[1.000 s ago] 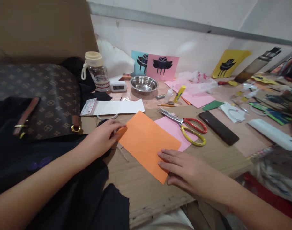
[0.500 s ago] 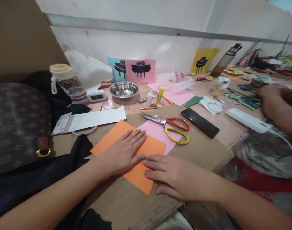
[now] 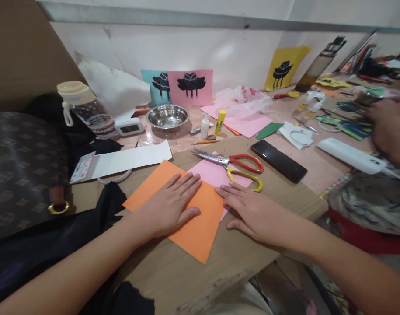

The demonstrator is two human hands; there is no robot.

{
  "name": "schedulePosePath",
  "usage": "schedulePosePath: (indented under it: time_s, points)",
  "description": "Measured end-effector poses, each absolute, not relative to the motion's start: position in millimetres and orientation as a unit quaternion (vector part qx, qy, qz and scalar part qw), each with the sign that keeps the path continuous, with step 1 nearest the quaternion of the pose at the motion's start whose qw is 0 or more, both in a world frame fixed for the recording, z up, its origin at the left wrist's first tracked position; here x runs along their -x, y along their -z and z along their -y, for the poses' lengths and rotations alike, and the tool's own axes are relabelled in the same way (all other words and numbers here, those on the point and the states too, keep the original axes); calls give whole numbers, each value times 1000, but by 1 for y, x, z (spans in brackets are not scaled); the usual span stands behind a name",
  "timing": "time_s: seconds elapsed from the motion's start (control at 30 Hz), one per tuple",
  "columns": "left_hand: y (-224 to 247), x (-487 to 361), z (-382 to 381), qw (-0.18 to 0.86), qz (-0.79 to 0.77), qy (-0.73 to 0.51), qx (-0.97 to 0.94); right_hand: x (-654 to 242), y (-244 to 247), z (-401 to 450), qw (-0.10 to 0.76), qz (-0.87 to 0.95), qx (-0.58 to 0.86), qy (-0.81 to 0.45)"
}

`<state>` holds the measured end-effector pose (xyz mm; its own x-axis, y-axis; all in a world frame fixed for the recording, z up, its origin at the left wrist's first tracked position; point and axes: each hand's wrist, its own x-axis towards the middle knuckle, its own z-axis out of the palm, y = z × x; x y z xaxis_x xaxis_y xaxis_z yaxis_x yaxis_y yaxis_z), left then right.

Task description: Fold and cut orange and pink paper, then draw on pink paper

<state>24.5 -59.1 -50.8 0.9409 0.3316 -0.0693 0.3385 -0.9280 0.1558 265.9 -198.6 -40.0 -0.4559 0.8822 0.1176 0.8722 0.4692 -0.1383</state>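
An orange sheet of paper lies on the cardboard-brown work surface, partly over a pink sheet of paper. My left hand rests flat on the orange sheet, fingers stretched out and thumb apart. At the sheet's right corner is my right hand, its fingertips touching the edge and its fingers extended. Just beyond it, scissors with one red and one yellow handle lie on the pink sheet, their blades pointing left.
A phone lies right of the scissors. Behind are a glue stick, a small white bottle, a pencil and a metal bowl. A brown patterned bag stands left. Another person's hand is at far right.
My right hand has moved from the middle of the orange sheet out to its right corner, away from my left thumb. My left hand stays flat on the sheet. The view has shifted slightly.
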Motion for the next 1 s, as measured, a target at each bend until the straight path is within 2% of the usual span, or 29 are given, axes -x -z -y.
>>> schedulePosePath:
  time_s: [0.23,0.33,0.53,0.77,1.0]
  points:
    - [53,-24,58,83,-167,17,-982,-268,37,211,74,848,525,23]
    - [52,-24,58,85,-171,20,-981,-268,26,207,83,842,532,-1]
    - [50,-23,60,91,-166,2,-982,-269,12,179,154,739,650,-84]
    - [55,-19,61,115,-164,-42,-979,-243,8,152,96,739,653,-135]
    - [57,-19,60,113,-154,-83,-978,-247,12,116,65,713,655,-241]
